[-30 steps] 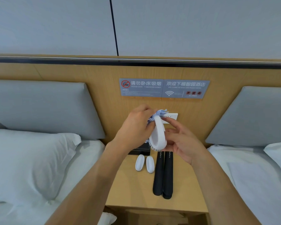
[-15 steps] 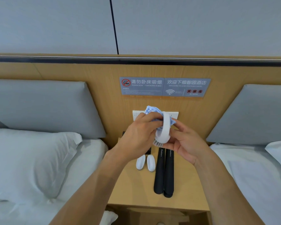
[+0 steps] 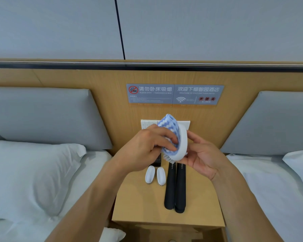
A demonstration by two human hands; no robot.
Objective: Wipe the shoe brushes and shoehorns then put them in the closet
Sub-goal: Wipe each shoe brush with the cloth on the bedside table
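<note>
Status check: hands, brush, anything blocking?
Left hand presses blue cloth on white brush; right hand holds brush. Two brushes, two shoehorns wait on nightstand. Nothing blocking.

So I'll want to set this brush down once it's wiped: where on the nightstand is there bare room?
The nightstand is bare at its front left, below the two small brushes; a narrower strip runs right of the black shoehorns. The back middle is crowded, where brushes and shoehorns lie side by side under the hands.

cloth (image 3: 168, 126) slid up brush (image 3: 181, 144) | brush turned more upright
</note>
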